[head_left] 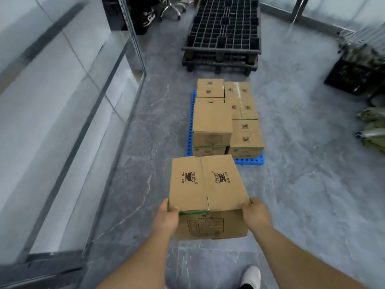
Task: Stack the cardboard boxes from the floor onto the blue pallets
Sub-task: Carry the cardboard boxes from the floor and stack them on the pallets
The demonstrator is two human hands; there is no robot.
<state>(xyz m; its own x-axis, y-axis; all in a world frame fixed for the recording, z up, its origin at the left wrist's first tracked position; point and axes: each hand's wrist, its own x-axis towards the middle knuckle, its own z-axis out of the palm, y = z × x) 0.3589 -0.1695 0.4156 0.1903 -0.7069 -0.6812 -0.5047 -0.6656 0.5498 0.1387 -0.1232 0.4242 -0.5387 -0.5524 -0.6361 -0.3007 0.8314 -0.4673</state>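
The carried cardboard box (205, 184) is held in the air above the grey floor (302, 184), just short of the near edge of the blue pallet (250, 161). The left hand (166, 217) grips the near left corner of the box, thumb on the top face and fingers curled round the side; the right hand (255, 213) grips the near right corner in the same manner. The top face of the box shows two printed logos, one on each side of the taped centre seam, and a green band runs along the upper edge of the near side panel — a printed table sits below it. On the pallet, the stacked boxes (226, 115) lie in two columns running away from the camera; the near left position carries a second layer (one box resting on another), while the remaining visible positions appear to be one layer high. Beyond the blue pallet, well apart from it, stand black pallets (223, 32) piled one on another. A black crate (356, 77) sits at the right edge of the floor, with green fabric items (373, 126) near it. A glass partition (62, 122) with a metal frame runs along the left. One white shoe (252, 277) of the person shows at the bottom edge.
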